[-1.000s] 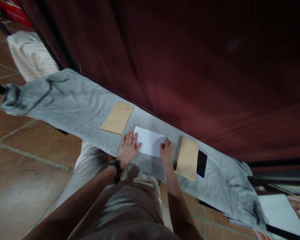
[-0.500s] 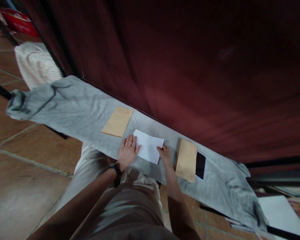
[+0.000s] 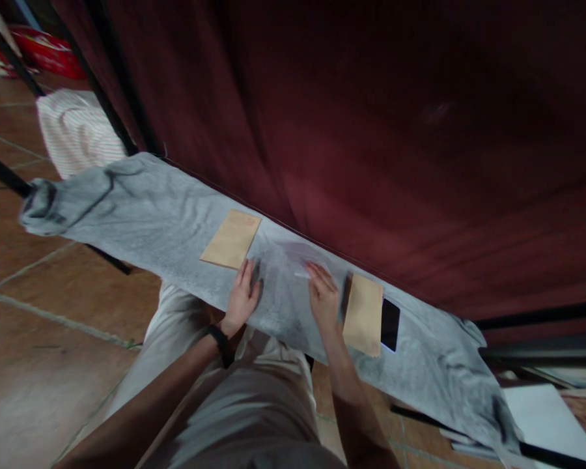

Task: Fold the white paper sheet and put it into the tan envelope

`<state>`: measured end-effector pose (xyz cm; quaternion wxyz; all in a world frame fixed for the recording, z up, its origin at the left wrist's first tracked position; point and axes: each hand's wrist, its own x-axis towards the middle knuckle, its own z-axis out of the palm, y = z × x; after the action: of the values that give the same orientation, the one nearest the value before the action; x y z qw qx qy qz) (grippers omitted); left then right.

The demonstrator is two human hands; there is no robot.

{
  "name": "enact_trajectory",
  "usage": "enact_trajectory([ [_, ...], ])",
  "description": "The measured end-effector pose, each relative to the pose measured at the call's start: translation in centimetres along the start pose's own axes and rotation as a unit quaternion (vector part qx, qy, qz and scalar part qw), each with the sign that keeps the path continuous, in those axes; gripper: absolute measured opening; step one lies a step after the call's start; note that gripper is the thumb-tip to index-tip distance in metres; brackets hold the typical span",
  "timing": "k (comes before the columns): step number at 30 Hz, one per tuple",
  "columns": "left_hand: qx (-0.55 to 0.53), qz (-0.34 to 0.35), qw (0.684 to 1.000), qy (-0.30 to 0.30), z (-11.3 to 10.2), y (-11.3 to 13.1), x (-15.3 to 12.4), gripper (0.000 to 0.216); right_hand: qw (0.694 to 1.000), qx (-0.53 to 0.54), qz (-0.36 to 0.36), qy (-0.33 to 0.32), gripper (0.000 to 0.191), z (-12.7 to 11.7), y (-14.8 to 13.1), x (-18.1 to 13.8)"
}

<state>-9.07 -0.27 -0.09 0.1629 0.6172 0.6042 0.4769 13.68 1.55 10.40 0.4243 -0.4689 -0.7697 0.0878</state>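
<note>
**Curtain-side table: white sheet blurs between two bare hands**

Dark red curtain [image 3: 395, 163] hangs behind a narrow table draped w/ a grey cloth [image 3: 151, 215], seen from the head cam above a tiled floor [image 3: 39, 365]. At centre a white sheet [image 3: 297, 255] shows only as a pale smear, apparently off the cloth. It sits btwn a left envelope [image 3: 230, 238] and a right envelope [image 3: 364, 314], both brown. A black phone [image 3: 389, 324] lies just beside the right one.

Left hand [image 3: 241, 296], watch [image 3: 218, 335] on the wrist, rests on the cloth w/ fingers together, holding nothing. Its tips are near the left envelope's near corner, just left of the sheet. Right hand [image 3: 322, 298] has fingers bent at the sheet's near right edge; whether they pinch it can't be told thru the blur.

Judging by this, the sheet is being picked up or turned. A next move would call for a sure hold on one edge, w/ the other hand steadying. More white paper [image 3: 542, 413] lies lower right, a striped cloth [image 3: 78, 130] upper left.
</note>
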Motion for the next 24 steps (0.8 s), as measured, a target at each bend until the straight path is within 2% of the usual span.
enact_trajectory([
  [3,0.015,0.066,0.997,-0.037,-0.6,0.4,-1.2,0.067,0.993,-0.045,-0.024,-0.106,0.043,2.4,-0.5,-3.0],
  [6,0.036,0.138,0.984,-0.104,-1.0,0.2,-2.5,0.065,0.976,-0.083,-0.039,-0.196,0.040,4.4,-1.0,-5.9],
  [10,0.060,0.203,0.957,-0.198,-1.4,-1.1,-3.2,0.050,0.957,-0.102,-0.044,-0.268,0.035,5.2,-1.7,-7.7],
  [16,0.068,0.215,0.939,-0.259,-3.1,-1.7,-3.1,0.045,0.955,-0.095,-0.022,-0.282,0.038,3.9,-0.3,-8.7],
  [21,0.035,0.184,0.950,-0.250,-4.1,-1.9,-3.0,0.042,0.967,-0.049,0.048,-0.245,0.049,1.7,2.4,-9.9],
  [24,0.016,0.170,0.952,-0.255,-4.3,-2.3,-2.7,0.037,0.973,-0.003,0.089,-0.213,0.044,1.1,3.3,-10.1],
])
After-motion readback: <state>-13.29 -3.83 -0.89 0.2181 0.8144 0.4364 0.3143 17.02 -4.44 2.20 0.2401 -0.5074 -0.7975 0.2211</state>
